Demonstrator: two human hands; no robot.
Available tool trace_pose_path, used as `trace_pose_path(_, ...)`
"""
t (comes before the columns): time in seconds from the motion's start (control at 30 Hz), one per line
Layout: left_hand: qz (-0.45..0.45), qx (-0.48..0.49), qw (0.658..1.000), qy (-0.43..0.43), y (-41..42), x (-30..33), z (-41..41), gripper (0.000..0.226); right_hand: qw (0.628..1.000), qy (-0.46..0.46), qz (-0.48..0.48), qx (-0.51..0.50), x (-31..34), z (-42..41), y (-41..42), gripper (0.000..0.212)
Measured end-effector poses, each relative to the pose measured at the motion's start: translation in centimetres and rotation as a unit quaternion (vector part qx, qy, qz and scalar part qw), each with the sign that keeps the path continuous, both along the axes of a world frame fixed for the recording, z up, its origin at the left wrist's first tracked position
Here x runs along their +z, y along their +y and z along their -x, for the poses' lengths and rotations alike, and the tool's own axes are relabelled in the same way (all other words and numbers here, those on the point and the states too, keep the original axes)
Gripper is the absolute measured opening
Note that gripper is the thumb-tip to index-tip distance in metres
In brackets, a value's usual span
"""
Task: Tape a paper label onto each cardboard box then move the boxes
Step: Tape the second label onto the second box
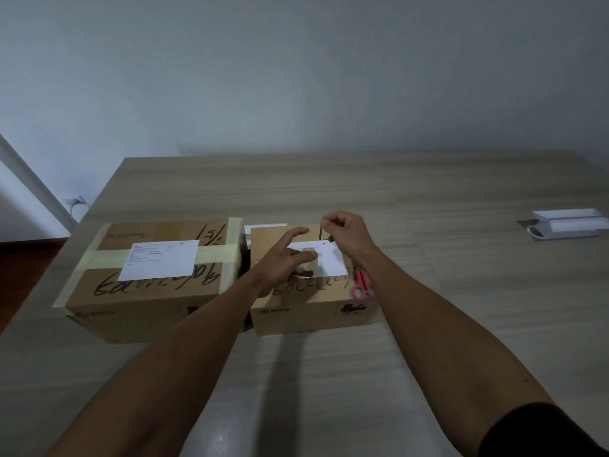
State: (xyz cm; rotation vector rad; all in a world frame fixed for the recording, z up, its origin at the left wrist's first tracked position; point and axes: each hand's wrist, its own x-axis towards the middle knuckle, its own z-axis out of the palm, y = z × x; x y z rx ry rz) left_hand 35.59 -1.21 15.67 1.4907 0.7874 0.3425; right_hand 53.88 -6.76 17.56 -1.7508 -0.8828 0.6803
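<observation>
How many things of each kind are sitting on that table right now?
Cardboard boxes: 2, left box and right box
Paper labels: 2, one and another
Tape rolls: 1
Pink scissors: 1
White trays: 1
Total: 7

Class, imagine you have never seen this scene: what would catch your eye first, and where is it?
Two bare forearms reach to the right cardboard box at the table's middle, where the left hand holds a tape roll on a white label and the right hand pinches something above it. Beside it, the left cardboard box already wears a taped label. Pink scissors lie on the right box's edge.
</observation>
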Motion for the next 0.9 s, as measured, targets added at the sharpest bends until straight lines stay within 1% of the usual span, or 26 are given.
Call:
trace_pose_path(0.1, 0.005, -0.006, 1.000, -0.008, -0.6, -0.3, -0.5, 0.061, 0.998, -0.023, 0.037, -0.047, -1.1, -1.3, -1.7, 0.014)
trace_pose_path(0.2, 0.008, -0.011, 1.000, -0.014, -1.2, -0.9, -1.0, 0.061, 0.986, -0.104, 0.108, -0.070, -2.6, -2.9, -3.8, 0.020)
trace_pose_path(0.3, 0.015, -0.011, 1.000, -0.014, -1.8, -1.3, -1.5, 0.057, 0.963, -0.160, 0.206, -0.064, -3.4, -3.7, -5.8, 0.019)
trace_pose_path(0.37, 0.013, -0.010, 1.000, -0.014, -1.9, -1.3, -1.8, 0.055, 0.945, -0.172, 0.274, -0.042, -3.5, -3.6, -6.9, 0.029)
trace_pose_path(0.43, 0.009, -0.006, 1.000, -0.010, -2.0, -1.3, -2.0, 0.053, 0.934, -0.175, 0.310, -0.032, -3.5, -3.3, -7.8, 0.034)
trace_pose_path(0.5, 0.008, -0.004, 1.000, -0.009, -1.9, -1.5, -2.1, 0.052, 0.926, -0.167, 0.336, -0.033, -3.3, -2.9, -8.4, 0.033)
trace_pose_path(0.6, 0.006, -0.008, 1.000, -0.012, -1.7, -1.9, -2.1, 0.053, 0.914, -0.167, 0.368, -0.027, -2.9, -1.9, -8.8, 0.047)
trace_pose_path(0.67, 0.005, -0.013, 1.000, -0.017, -1.7, -2.1, -2.0, 0.054, 0.908, -0.174, 0.379, -0.039, -2.9, -1.4, -8.7, 0.050)
trace_pose_path(0.83, 0.003, -0.017, 1.000, -0.020, -1.5, -1.9, -1.5, 0.055, 0.891, -0.207, 0.399, -0.062, -3.0, -0.3, -8.2, 0.049)
trace_pose_path(0.9, 0.011, -0.019, 0.999, -0.029, -1.3, -1.9, -1.2, 0.056, 0.890, -0.231, 0.385, -0.077, -2.9, -0.2, -8.1, 0.039)
